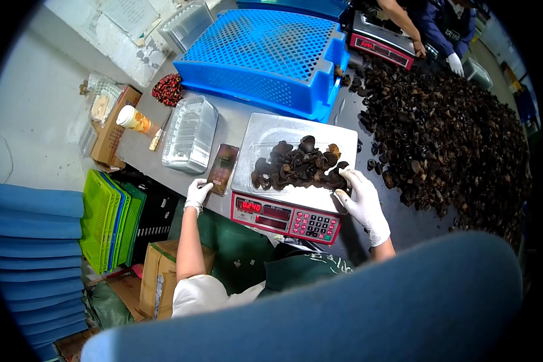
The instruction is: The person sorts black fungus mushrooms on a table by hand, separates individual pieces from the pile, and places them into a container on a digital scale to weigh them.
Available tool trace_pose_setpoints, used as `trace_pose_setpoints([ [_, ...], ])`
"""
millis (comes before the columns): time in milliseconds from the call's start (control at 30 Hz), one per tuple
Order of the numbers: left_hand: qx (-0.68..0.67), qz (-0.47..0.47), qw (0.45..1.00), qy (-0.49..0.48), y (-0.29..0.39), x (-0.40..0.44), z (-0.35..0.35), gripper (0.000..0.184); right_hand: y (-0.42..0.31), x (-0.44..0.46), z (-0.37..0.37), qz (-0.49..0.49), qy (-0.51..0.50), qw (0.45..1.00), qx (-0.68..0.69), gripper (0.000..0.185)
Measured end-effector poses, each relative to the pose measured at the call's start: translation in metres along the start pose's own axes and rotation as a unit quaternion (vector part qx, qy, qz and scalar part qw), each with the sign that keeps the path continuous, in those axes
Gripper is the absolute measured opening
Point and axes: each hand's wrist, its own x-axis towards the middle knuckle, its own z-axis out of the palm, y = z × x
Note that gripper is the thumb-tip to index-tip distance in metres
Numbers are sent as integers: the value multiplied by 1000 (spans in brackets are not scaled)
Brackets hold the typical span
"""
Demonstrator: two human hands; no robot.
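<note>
A clear plastic tray point(260, 151) of dark wood ear mushrooms point(295, 166) rests on the steel pan of a red digital scale point(286, 217), whose display reads 0.240. My right hand point(365, 205), in a white glove, is at the tray's right end with thumb and fingers apart; the fingertips are beside a mushroom piece there. Also gloved, my left hand point(198, 194) touches the lower left edge of a smartphone point(223, 169) lying on the table, its fingers loosely spread and not wrapped round it.
A large heap of wood ear mushrooms point(446, 133) covers the table's right side. Blue crates point(259, 48) stand behind the scale. Stacked clear trays point(190, 133), a paper cup point(133, 119) and a red bundle point(168, 89) are left. A co-worker's gloved hand point(455, 64) is near another scale point(381, 48).
</note>
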Motion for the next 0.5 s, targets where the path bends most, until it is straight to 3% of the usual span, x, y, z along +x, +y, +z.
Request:
trace_pose_setpoints([
  [100,98,76,989,80,6,-1,6,33,1,0,0,1,-2,1000,-1,43],
  [167,164,70,979,94,35,-17,10,30,2,-1,1,-5,3,1000,-23,44],
  [233,227,215,942,123,45,-22,14,26,-1,0,-2,-3,0,1000,-19,44],
  [367,339,212,912,92,53,-27,18,34,0,0,-1,1,-2,1000,-13,45],
  [500,357,213,907,68,50,-19,18,37,-2,1,-3,18,-15,1000,-7,46],
])
